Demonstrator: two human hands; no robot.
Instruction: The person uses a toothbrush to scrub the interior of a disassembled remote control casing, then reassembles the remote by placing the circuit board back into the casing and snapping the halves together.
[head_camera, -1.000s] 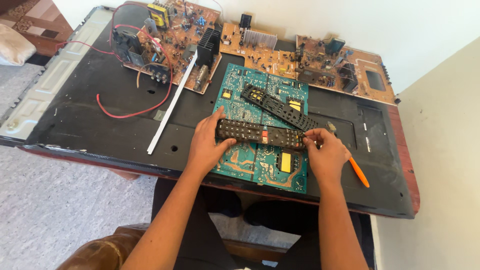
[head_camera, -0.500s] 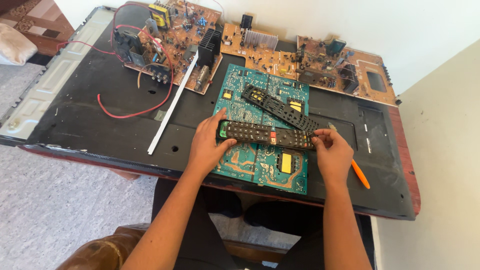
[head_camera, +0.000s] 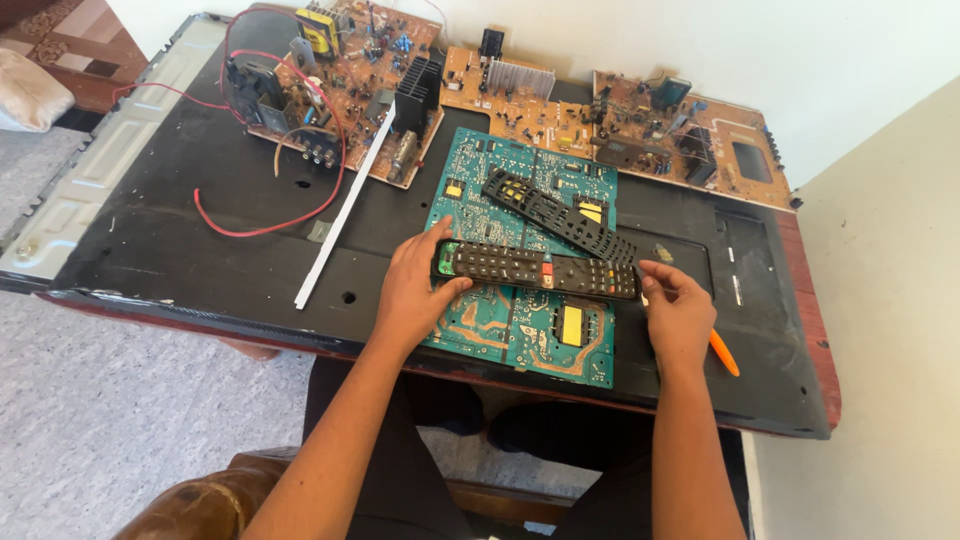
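Observation:
A long black remote control (head_camera: 540, 269) lies across a teal circuit board (head_camera: 520, 330), buttons facing up. My left hand (head_camera: 415, 285) grips its left end, thumb and fingers around the case. My right hand (head_camera: 675, 310) sits at the remote's right end and holds an orange-handled screwdriver (head_camera: 722, 351), whose tip points toward the remote's edge. A black rubber keypad sheet (head_camera: 560, 213) lies diagonally just beyond the remote on the same board.
Everything rests on a black flat panel back (head_camera: 180, 240) laid over a table. Brown circuit boards (head_camera: 340, 80) with red wires (head_camera: 245, 225) crowd the far side. A white strip (head_camera: 345, 215) lies diagonally to the left. My knees are below the front edge.
My right hand has slid slightly right, off the remote's end, with the screwdriver tip now at its edge. My left hand keeps its hold.

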